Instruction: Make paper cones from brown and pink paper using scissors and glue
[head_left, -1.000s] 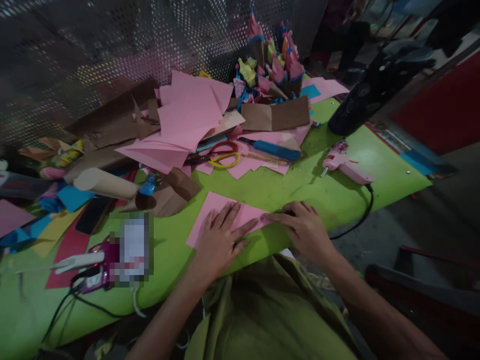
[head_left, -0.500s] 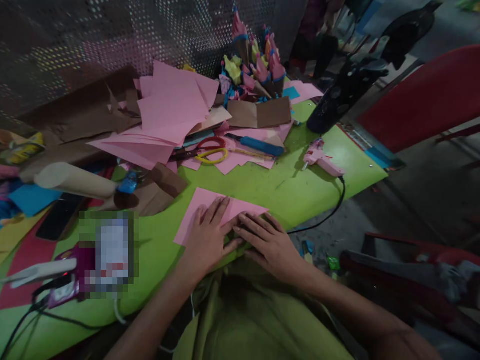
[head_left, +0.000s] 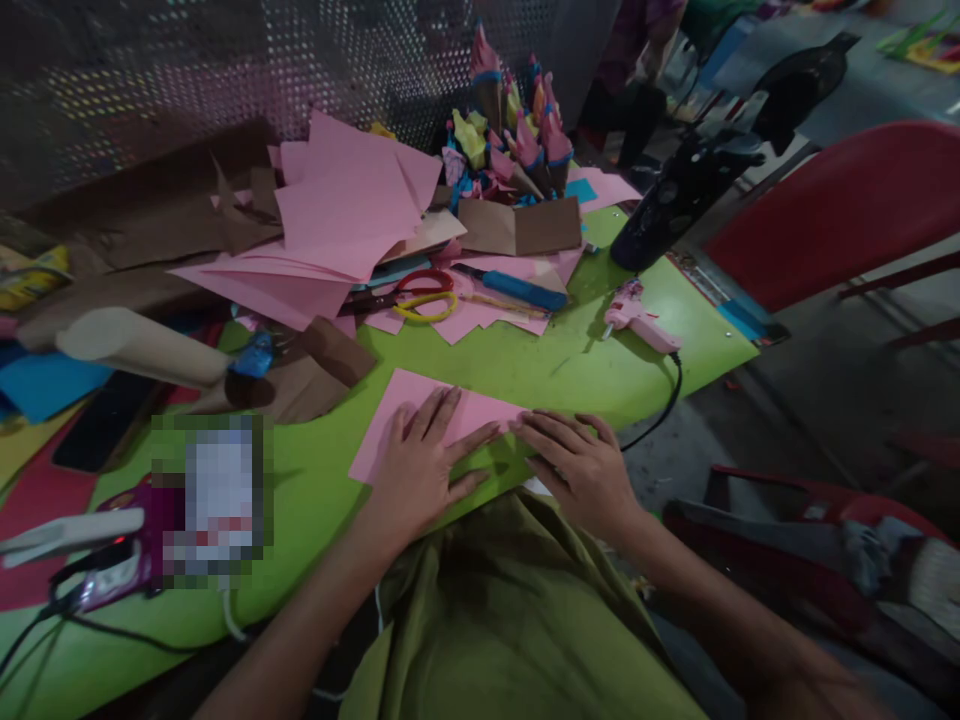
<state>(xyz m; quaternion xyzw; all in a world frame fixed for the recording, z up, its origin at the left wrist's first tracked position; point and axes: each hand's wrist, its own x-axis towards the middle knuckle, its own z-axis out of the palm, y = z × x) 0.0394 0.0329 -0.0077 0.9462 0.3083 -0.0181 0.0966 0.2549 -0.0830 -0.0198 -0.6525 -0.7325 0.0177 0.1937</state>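
A pink sheet of paper [head_left: 409, 395] lies flat near the front edge of the green table [head_left: 570, 365]. My left hand [head_left: 424, 465] rests on it with fingers spread and flat, pressing it down. My right hand [head_left: 581, 465] lies beside it at the sheet's right corner, fingers stretched out flat on the paper's edge and the table. Neither hand holds anything.
Behind lie a heap of pink sheets [head_left: 345, 225], brown paper [head_left: 517, 228], red and yellow scissors [head_left: 420, 297], a blue-handled tool [head_left: 521, 290], a pink glue gun [head_left: 637, 320] with cord, paper cones [head_left: 517, 130], a cardboard roll [head_left: 142, 348], a black fan [head_left: 690, 185] and a red chair [head_left: 832, 205].
My right hand slid left along the sheet to meet the left hand, then moved back right to the sheet's corner. The left hand stayed pressed on the paper. The view shifted slightly.
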